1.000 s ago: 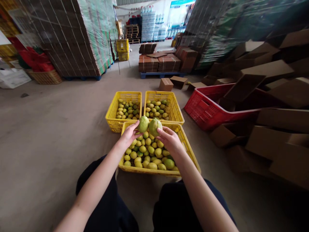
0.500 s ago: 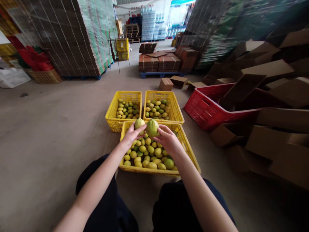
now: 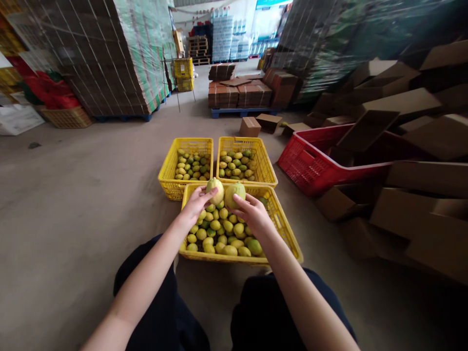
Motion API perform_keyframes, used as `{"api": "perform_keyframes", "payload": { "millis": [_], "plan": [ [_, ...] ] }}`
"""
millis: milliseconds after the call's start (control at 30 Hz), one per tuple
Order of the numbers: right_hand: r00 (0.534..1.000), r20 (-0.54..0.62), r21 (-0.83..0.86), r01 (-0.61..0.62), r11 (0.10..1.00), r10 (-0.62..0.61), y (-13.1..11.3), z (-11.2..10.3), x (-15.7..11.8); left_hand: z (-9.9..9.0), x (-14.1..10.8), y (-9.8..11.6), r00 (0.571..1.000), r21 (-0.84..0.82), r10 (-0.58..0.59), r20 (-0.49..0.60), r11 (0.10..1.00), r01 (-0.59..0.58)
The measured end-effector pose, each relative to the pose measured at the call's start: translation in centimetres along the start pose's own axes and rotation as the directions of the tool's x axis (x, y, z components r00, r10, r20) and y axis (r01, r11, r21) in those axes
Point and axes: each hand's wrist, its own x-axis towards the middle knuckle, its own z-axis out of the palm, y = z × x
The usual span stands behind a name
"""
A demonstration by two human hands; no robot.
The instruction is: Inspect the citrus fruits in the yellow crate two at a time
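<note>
L grip (image 3: 193, 208) clasps pale, nub-tipped lemon (image 3: 218, 187); R grip (image 3: 255, 215) clasps rounder, green-yel. lemon (image 3: 230, 192), just beside; both over front yel. plastic crate (image 3: 280, 222) (rect., slotted) of glossy, oval loose lemons (image 3: 228, 226).

No lettering can be read; the pale marks on the blue banner (image 3: 271, 4), beyond the cardboard stack (image 3: 239, 95), are too small.

From here I see fruit (image 3: 230, 250) in the near crate (image 3: 226, 259); behind it, the left crate (image 3: 171, 187) and right crate (image 3: 267, 161), side by side. Right of them lies a tub (image 3: 307, 168) among boxes (image 3: 402, 207).
</note>
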Motion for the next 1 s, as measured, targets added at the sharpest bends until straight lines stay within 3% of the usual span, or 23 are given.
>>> {"api": "perform_keyframes", "payload": {
  "millis": [133,267,400,567,767,1000],
  "plan": [
    [0.996,-0.09,0.013,-0.009,1.0,0.01,-0.3,-0.3,0.3,-0.5,0.1,0.1,0.998,-0.034,0.025,0.052,0.999,-0.023],
    [0.999,-0.031,0.046,-0.022,0.999,0.024,-0.6,-0.7,0.4,-0.8,0.1,0.5,0.996,-0.005,0.05,0.074,0.999,-0.05],
    [0.999,0.017,0.046,-0.04,0.998,0.039,-0.7,-0.9,0.5,-0.9,0.4,0.5,0.999,-0.005,0.046,0.011,0.999,-0.046],
    [0.999,-0.016,0.112,-0.031,0.993,0.033,-0.5,-0.9,0.7,-1.0,0.6,0.3,0.999,-0.037,0.043,-0.026,0.998,-0.044],
    [0.994,0.096,0.092,-0.058,0.994,0.049,-0.4,-0.5,0.5,0.1,-0.3,0.0,0.998,-0.01,0.017,0.059,1.0,-0.016],
    [0.997,0.076,0.029,0.016,0.999,-0.018,0.3,0.1,0.1,1.1,-0.6,-1.0,0.999,-0.083,0.045,-0.006,0.996,-0.045]
  ]
}}
